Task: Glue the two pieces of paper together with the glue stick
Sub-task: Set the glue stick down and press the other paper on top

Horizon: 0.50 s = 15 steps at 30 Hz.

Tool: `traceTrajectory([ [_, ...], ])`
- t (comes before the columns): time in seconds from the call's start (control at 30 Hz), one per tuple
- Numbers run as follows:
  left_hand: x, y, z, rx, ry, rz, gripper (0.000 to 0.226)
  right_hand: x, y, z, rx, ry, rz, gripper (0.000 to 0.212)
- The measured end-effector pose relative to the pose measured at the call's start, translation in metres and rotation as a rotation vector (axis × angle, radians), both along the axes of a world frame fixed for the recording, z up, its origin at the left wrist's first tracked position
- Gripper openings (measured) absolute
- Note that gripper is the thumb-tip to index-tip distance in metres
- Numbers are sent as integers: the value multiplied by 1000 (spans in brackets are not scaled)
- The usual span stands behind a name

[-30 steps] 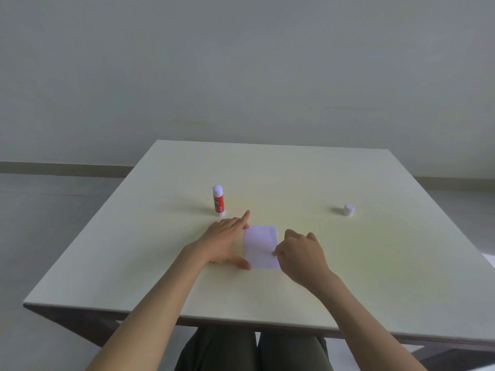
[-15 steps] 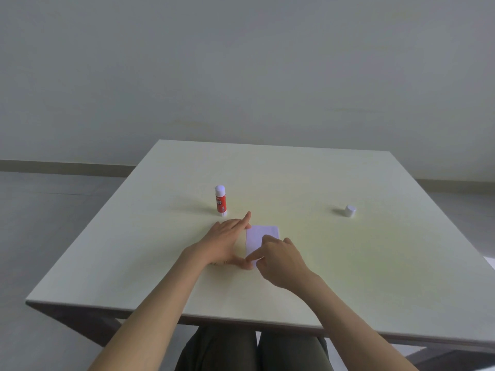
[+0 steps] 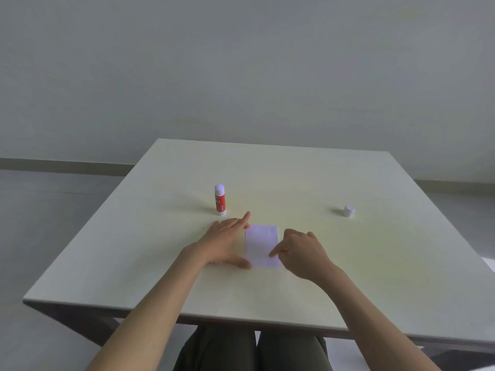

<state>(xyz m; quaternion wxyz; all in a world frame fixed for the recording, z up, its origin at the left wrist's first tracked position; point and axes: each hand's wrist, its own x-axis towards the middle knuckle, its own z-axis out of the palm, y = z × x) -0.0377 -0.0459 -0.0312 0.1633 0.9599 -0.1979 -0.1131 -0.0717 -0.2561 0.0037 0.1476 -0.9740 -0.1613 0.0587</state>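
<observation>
Glue stick upright, centre-left of frame, cap off. Left hand flat, fingers spread, on table, along left edge of paper at frame centre. Right hand loosely curled, index fingertip pressing paper's lower right. Cap lies far right.

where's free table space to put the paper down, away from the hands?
Bare: between glue stick and cap; the far half of the table; the right side below the cap. Crowded: centre front, where both hands flank the paper.
</observation>
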Motion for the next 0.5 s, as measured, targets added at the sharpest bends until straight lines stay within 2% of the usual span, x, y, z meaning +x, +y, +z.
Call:
traceTrajectory([
  [0.23,2,2,-3,-5,5,5,123,33,41,2,16,-17,0,57],
  [0.5,1,3,-4,-20,-5,4,122,35,38,-10,0,4,-1,54],
])
